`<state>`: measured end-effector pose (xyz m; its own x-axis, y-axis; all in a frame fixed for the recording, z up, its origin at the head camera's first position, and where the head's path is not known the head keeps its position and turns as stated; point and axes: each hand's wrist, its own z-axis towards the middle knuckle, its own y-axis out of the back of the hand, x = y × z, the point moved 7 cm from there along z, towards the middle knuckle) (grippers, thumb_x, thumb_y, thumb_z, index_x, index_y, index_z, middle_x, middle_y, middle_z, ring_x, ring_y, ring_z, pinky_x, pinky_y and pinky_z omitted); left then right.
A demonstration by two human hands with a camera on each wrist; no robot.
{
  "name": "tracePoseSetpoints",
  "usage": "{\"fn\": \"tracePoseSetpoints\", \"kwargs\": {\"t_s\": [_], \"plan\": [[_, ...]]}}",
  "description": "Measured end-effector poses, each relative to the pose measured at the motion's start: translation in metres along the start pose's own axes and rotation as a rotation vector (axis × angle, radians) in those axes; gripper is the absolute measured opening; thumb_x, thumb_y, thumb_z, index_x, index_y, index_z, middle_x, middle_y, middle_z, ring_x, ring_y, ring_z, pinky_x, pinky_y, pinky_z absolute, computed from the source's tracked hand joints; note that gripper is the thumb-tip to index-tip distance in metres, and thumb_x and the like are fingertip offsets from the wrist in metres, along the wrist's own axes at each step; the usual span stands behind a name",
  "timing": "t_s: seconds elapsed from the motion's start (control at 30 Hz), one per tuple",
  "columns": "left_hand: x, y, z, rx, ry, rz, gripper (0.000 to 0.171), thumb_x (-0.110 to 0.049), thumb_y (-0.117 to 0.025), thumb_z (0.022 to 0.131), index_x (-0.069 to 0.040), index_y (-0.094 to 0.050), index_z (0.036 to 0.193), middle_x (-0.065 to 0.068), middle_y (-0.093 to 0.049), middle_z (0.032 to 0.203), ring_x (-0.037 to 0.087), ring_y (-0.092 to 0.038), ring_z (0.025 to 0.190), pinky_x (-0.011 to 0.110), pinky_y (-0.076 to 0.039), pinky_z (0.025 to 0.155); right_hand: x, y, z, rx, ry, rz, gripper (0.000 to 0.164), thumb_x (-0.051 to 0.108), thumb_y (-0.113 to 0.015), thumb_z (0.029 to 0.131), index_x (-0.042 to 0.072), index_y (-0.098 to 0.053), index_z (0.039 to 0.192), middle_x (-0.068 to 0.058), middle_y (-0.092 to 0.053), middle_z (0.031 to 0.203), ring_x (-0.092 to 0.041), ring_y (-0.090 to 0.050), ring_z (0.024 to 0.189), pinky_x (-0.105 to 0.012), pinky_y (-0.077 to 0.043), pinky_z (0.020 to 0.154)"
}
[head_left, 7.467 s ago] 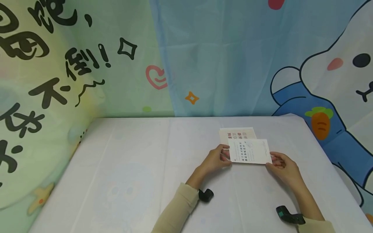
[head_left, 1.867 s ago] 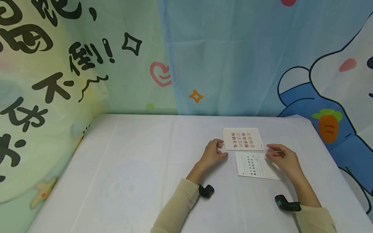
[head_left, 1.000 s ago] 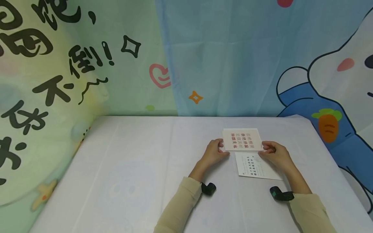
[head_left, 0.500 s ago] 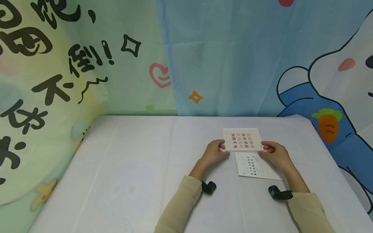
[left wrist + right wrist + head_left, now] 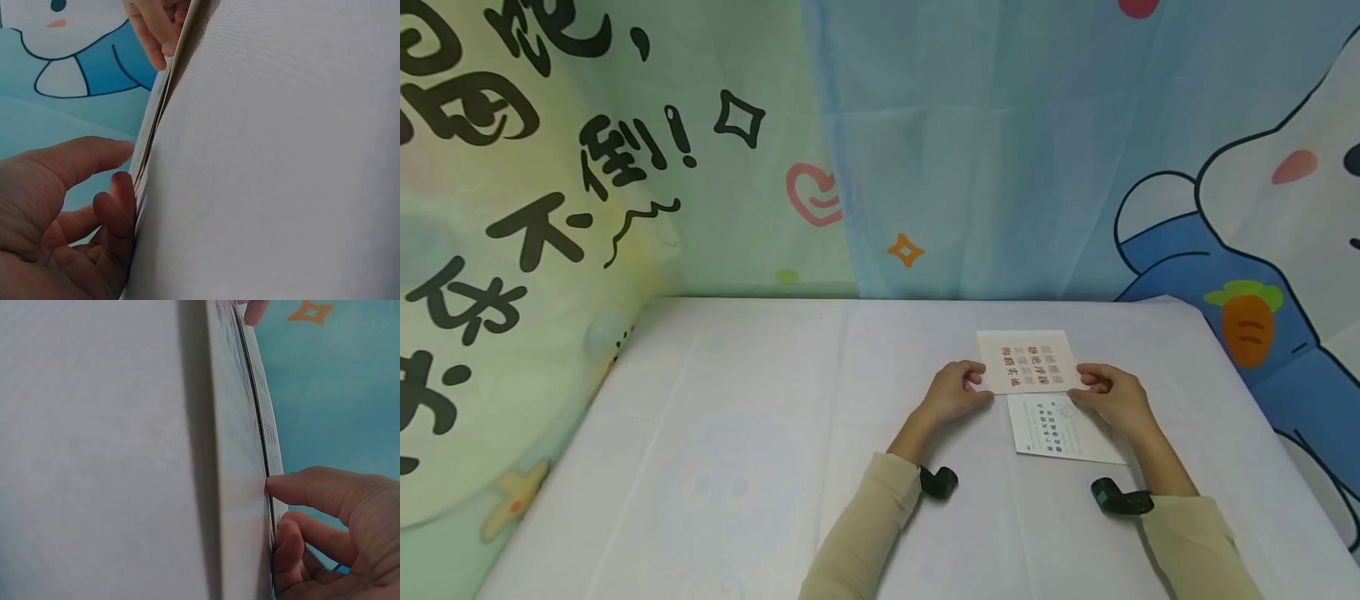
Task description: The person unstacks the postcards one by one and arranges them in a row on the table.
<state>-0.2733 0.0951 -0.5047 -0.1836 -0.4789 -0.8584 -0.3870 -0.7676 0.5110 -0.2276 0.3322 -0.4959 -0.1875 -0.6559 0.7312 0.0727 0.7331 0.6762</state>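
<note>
A cream card printed with red characters (image 5: 1030, 360) is gripped at both short ends. My left hand (image 5: 953, 392) holds its left end, thumb at the near corner and curled fingers along the edge. At the opposite end my right hand (image 5: 1108, 400) pinches the card between thumb and fingers. Just in front of it lies a white card with dark print (image 5: 1060, 429), its right part shaded beside the right hand. In the left wrist view the left hand (image 5: 75, 219) is seen beside thin edge-on layers. The right wrist view shows the right thumb (image 5: 312, 487) touching the card's edge.
A white cloth covers the table (image 5: 737, 433). Behind it hangs a printed fabric backdrop (image 5: 985, 167) with a cartoon animal at right. Black wrist cameras (image 5: 938, 482) are strapped at both beige sleeves.
Earlier both hands held the white card, which overlapped the red-printed one. It now lies nearer, and both hands have gone to the red-printed card, whose near edge has just shifted slightly.
</note>
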Motion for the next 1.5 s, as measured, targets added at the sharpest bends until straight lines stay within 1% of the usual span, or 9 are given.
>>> {"fn": "tracePoseSetpoints", "kwargs": {"t_s": [0.1,0.13,0.23,0.47,0.73,1.0,1.27,1.4,1.5], "plan": [[0.0011,-0.0015,0.0,-0.002,0.02,-0.007,0.046,-0.014,-0.075,0.084,0.001,-0.061,0.124,-0.002,-0.06,0.091,0.004,-0.049,0.074,0.015,-0.043,0.067,-0.0021,0.0,0.0001,-0.011,-0.029,0.002,0.053,0.011,-0.07,0.087,-0.011,-0.052,0.131,-0.022,-0.056,0.113,-0.018,-0.046,0.087,-0.014,-0.038,0.062],[0.003,-0.0024,0.0008,-0.001,0.042,-0.02,0.048,-0.014,-0.075,0.084,0.002,-0.06,0.126,0.0,-0.061,0.093,0.004,-0.049,0.075,0.016,-0.043,0.068,-0.0027,-0.0001,0.0001,-0.014,-0.038,0.002,0.053,0.011,-0.07,0.087,-0.011,-0.052,0.131,-0.022,-0.055,0.113,-0.018,-0.046,0.087,-0.013,-0.038,0.062],[0.0034,-0.0035,0.0013,-0.005,0.052,-0.01,0.05,-0.013,-0.075,0.084,0.003,-0.058,0.128,0.002,-0.062,0.095,0.004,-0.048,0.074,0.015,-0.041,0.067,-0.0041,-0.0001,-0.0004,-0.017,-0.054,0.009,0.055,0.011,-0.071,0.086,-0.011,-0.05,0.132,-0.021,-0.053,0.111,-0.02,-0.046,0.088,-0.014,-0.038,0.061],[0.0016,-0.002,0.0011,-0.011,0.044,0.028,0.049,-0.015,-0.075,0.084,0.002,-0.059,0.128,0.001,-0.061,0.095,0.003,-0.046,0.074,0.014,-0.04,0.066,-0.0031,0.0006,-0.0004,-0.009,-0.064,-0.003,0.059,0.012,-0.07,0.087,-0.014,-0.046,0.134,-0.018,-0.05,0.104,-0.02,-0.045,0.085,-0.015,-0.038,0.059],[-0.0001,-0.0014,0.0023,-0.014,0.019,0.046,0.047,-0.015,-0.075,0.084,0.002,-0.061,0.126,0.0,-0.059,0.092,0.002,-0.045,0.073,0.014,-0.04,0.066,-0.0037,0.0002,0.0004,-0.003,-0.053,0.009,0.055,0.011,-0.07,0.087,-0.013,-0.05,0.132,-0.019,-0.052,0.107,-0.018,-0.045,0.084,-0.015,-0.038,0.059],[0.0013,-0.0021,0.0029,-0.016,0.023,0.053,0.047,-0.015,-0.075,0.084,0.001,-0.061,0.126,-0.001,-0.059,0.093,0.001,-0.045,0.074,0.013,-0.039,0.067,-0.0052,-0.0014,0.0021,-0.001,-0.039,0.007,0.055,0.011,-0.07,0.087,-0.013,-0.05,0.132,-0.019,-0.052,0.108,-0.019,-0.044,0.084,-0.015,-0.038,0.06],[0.0016,-0.0006,0.0013,-0.025,0.044,0.025,0.052,-0.016,-0.076,0.083,0.0,-0.057,0.129,0.001,-0.058,0.099,0.002,-0.045,0.074,0.014,-0.04,0.067,-0.0021,-0.0012,0.0008,0.0,-0.025,0.012,0.056,0.014,-0.071,0.087,-0.012,-0.05,0.132,-0.022,-0.054,0.112,-0.019,-0.046,0.086,-0.015,-0.039,0.062],[0.0009,0.0009,0.0001,-0.035,0.047,0.003,0.052,-0.015,-0.076,0.083,0.001,-0.057,0.129,0.004,-0.061,0.104,0.001,-0.048,0.075,0.014,-0.042,0.069,-0.0011,-0.0014,-0.001,0.001,-0.042,0.021,0.056,0.016,-0.07,0.088,-0.01,-0.05,0.133,-0.024,-0.056,0.118,-0.019,-0.048,0.088,-0.015,-0.039,0.061],[0.0011,0.0016,-0.0004,-0.041,0.045,-0.016,0.052,-0.012,-0.076,0.083,0.002,-0.057,0.128,0.006,-0.063,0.105,0.002,-0.051,0.075,0.014,-0.043,0.07,-0.0007,-0.0016,-0.0022,0.004,-0.044,0.021,0.055,0.017,-0.07,0.089,-0.009,-0.05,0.133,-0.024,-0.056,0.118,-0.019,-0.05,0.088,-0.014,-0.04,0.061]]}}
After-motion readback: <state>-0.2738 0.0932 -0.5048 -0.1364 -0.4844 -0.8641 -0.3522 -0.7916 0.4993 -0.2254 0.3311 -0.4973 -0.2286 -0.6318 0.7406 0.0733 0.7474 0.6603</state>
